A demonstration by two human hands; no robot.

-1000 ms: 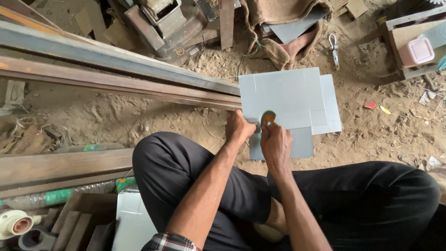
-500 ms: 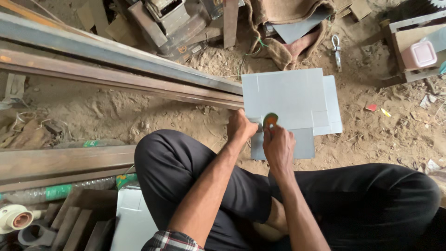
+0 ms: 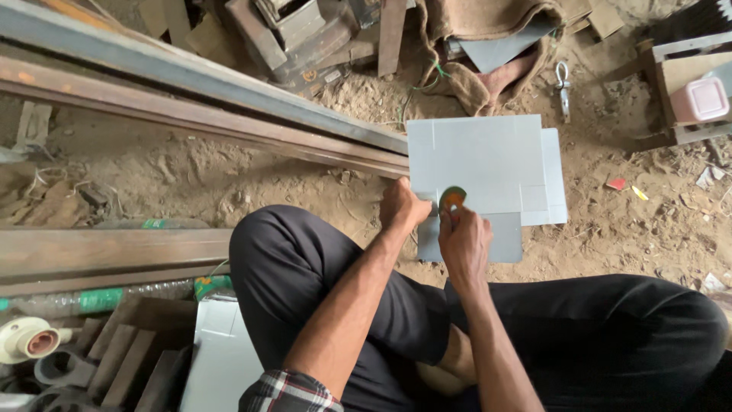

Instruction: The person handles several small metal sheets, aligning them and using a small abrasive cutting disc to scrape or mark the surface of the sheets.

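On the sandy ground, left hand (image 3: 404, 210) presses the grey sheet's (image 3: 480, 164) near-left edge; right hand (image 3: 463, 240) pinches an orange disc (image 3: 452, 200) there. Open dirt lies right.

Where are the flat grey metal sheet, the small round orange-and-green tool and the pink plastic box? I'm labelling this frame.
flat grey metal sheet (image 3: 480, 164), head view, bare middle of its top face.
small round orange-and-green tool (image 3: 453, 199), head view, its orange centre above the right hand.
pink plastic box (image 3: 699, 100), head view, its lid.

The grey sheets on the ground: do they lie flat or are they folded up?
Flat. The grey sheets lie spread on the sandy ground, overlapping; the left hand presses their near edge.
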